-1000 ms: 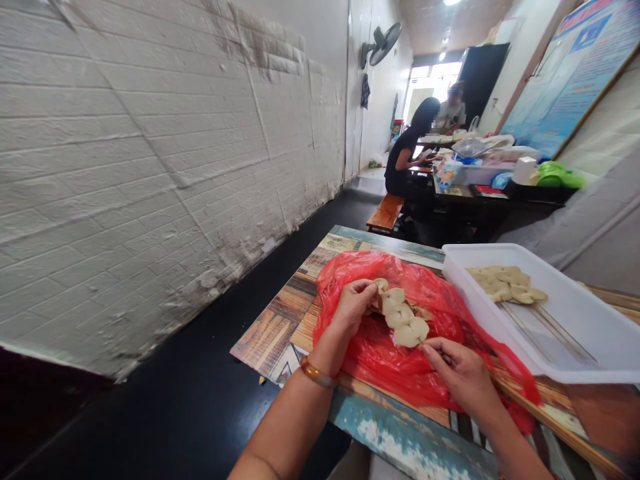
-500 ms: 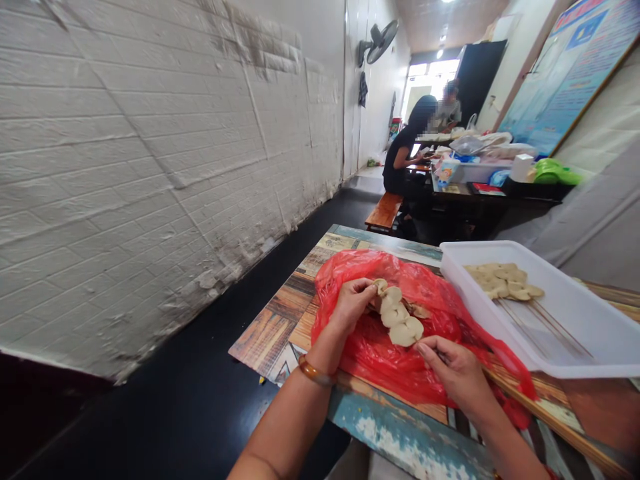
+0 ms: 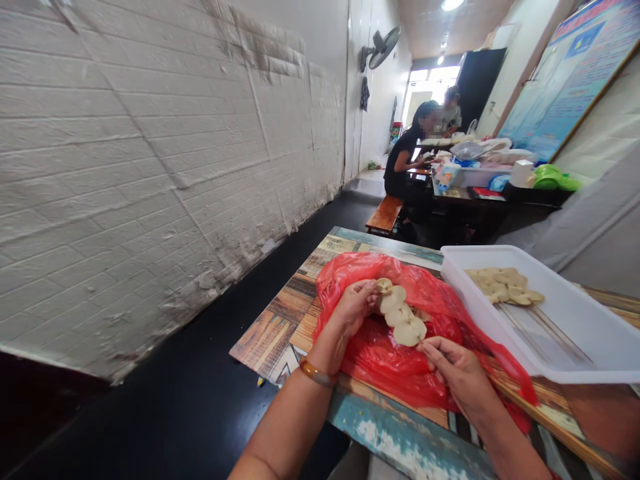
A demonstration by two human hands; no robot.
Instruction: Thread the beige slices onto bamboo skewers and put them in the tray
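Observation:
A skewer of thin, round, beige slices (image 3: 399, 313) slants between my hands, above a red plastic bag (image 3: 370, 370). My left hand (image 3: 356, 303) pinches the slice at the upper end, its fingertips closed on the edge. At the lower end, my right hand (image 3: 453, 367) has thumb and forefinger closed where the stick comes out; the stick itself is mostly hidden by the fingers. More beige pieces lie partly covered in the bag's opening behind the skewer.
A white plastic tray (image 3: 575, 320) at right holds finished-looking skewers of slices (image 3: 504, 285), sticks toward me. Thin wooden sticks (image 3: 545, 413) lie by my right forearm on the wood-patterned table (image 3: 280, 320). Farther off, a person in black (image 3: 405, 160) sits on a bench (image 3: 385, 212).
Both hands and the skewer have shifted very slightly to the right in view. My left fingers have curled in more around the top slice. The seated person's head has lifted somewhat.

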